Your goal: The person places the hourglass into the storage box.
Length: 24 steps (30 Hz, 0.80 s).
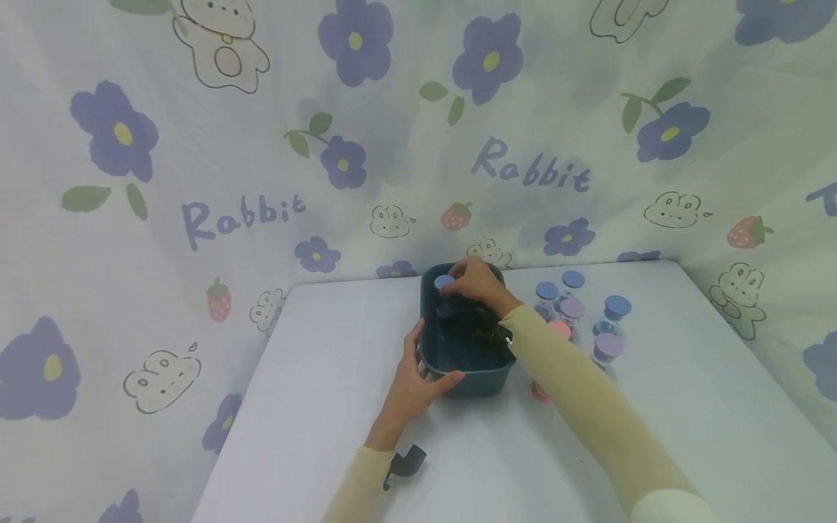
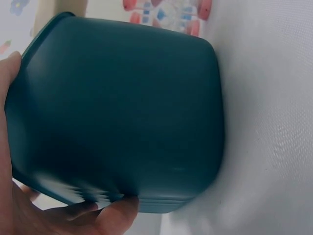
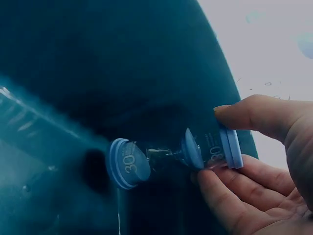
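Observation:
A dark teal plastic bin (image 1: pixel 474 385) stands on the white table. My left hand (image 1: pixel 413 381) grips its near left corner, thumb at the front rim and fingers along the outer side wall (image 2: pixel 122 98). Inside the bin's far left part, my right hand (image 1: pixel 482 282) pinches a small sand timer (image 3: pixel 161 152) by one blue cap, between thumb and fingertips. The timer is clear with blue sand, a blue cap at each end and "30" printed on it. Its other end is close over the bin floor, where a dark shadow lies.
Right of the bin stand several more sand timers, with blue caps (image 1: pixel 617 306), purple caps (image 1: pixel 608 345) and pink caps (image 1: pixel 559 332). Some are partly hidden behind my right sleeve (image 1: pixel 575 385). A patterned cloth (image 1: pixel 392 131) hangs behind the table (image 1: pixel 340 334).

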{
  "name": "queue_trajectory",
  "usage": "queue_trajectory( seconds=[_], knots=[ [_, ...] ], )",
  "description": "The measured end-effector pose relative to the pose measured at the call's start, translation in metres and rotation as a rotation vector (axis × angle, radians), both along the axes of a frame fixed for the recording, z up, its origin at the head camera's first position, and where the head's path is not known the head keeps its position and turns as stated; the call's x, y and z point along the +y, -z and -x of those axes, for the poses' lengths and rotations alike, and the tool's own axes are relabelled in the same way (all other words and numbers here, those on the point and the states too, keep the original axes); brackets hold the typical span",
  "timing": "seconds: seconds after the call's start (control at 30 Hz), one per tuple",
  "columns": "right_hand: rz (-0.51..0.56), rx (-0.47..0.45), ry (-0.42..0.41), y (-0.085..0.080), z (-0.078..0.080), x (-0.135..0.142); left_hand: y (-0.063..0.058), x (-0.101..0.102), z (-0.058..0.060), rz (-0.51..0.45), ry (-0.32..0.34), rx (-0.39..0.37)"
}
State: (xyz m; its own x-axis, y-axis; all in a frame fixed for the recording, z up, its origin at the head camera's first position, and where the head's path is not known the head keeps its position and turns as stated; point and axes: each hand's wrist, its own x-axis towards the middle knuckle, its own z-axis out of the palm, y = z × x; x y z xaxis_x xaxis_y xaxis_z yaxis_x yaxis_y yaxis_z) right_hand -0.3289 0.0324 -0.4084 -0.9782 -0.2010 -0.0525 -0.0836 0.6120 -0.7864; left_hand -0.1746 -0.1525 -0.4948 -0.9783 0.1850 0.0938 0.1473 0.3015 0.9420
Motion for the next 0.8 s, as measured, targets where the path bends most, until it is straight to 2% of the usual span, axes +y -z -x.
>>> queue_trajectory(
  seconds=[0.4,0.8],
  knots=[
    [-0.071,0.002,-0.033,0.003,0.003,0.000,-0.001,0.001,-0.002,0.001,-0.002,0.004],
    [-0.097,-0.025,-0.056,0.009,0.002,0.002,-0.001,0.001,-0.001,0.004,-0.009,0.000]
  ],
)
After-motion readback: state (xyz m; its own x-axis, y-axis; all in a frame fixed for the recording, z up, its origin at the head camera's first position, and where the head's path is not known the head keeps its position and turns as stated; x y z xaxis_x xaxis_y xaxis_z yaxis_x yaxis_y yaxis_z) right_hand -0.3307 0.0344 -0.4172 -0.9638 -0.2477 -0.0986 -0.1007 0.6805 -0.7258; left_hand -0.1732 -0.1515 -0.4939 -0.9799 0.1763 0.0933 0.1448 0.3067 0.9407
